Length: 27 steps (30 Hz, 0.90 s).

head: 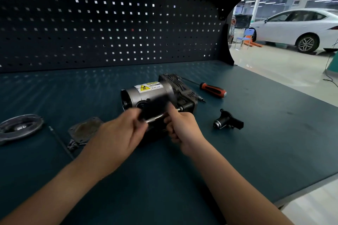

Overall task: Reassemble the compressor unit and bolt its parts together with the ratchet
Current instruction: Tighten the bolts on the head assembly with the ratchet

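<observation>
Gripping a slim metal shaft (155, 117) at both ends, our left hand (120, 133) and right hand (182, 127) curl their fingers round it, just in front of the compressor unit (155, 95) lying on the blue bench (256, 133).

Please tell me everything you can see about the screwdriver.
The screwdriver has an orange handle with black grip parts and a thin dark metal shaft. It lies flat on the bench mat, right of the compressor, with its handle toward the right and its shaft pointing toward the compressor's black end. Nothing holds it.
</observation>
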{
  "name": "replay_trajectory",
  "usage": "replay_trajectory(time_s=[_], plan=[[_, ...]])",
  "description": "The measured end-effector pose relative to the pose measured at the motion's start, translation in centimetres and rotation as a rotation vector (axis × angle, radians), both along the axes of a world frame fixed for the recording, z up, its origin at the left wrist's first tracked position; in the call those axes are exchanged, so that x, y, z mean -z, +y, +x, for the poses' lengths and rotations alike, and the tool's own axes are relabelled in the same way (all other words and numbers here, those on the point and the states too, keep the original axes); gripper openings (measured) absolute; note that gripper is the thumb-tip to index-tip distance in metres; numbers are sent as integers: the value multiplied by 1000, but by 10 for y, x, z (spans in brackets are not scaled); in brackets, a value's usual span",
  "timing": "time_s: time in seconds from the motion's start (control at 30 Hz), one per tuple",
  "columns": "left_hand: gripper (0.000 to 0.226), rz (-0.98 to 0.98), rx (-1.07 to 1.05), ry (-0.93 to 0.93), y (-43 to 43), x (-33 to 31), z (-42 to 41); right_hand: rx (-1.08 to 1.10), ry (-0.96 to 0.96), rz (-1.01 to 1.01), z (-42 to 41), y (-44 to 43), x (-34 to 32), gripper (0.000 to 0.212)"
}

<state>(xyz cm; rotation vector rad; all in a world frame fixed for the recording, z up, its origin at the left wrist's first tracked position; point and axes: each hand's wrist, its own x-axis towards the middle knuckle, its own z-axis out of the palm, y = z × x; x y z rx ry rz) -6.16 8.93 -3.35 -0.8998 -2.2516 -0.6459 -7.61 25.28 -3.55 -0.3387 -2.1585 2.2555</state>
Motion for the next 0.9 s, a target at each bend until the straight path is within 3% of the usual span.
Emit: replay_trajectory(time_s=[0.07,0.13,0.2,0.3,0.37,0.43,0.5,0.67,0.73,0.8,0.83,0.9], plan=[[14,-272,28,189,-5,5,-1,3,2,-8,-1,0,0,43],[18,-181,7,87,1,9,6,-18,-16,-28,-1,1,-1,38],[23,309,-46,-288,16,4,15,-46,-40,-86,-2,2,0,34],[29,1194,0,-1095,24,-3,4,-69,-47,-128,-3,1,0,34],[30,1425,35,-1317,23,-4,4,-70,-41,-55,-4,2,1,38],[26,1288,33,-1244,21,-1,7,-73,-41,67,-3,5,2,44],[22,1015,37,-997,19,1,12,-93,-56,94,-2,6,2,50],[7,-46,-70,-110,1,9,6,-114,-108,-59,0,2,0,48],[9,-211,-25,-15,-2,11,8,-105,-106,-66,-1,1,-1,43],[11,-86,-22,-127,2,10,11,-134,-104,-87,0,0,-1,39],[14,94,-30,-231,7,8,13,-149,-105,-97,0,0,-1,38],[19,632,-44,-572,18,6,10,-168,-113,-113,-1,0,-1,38]])
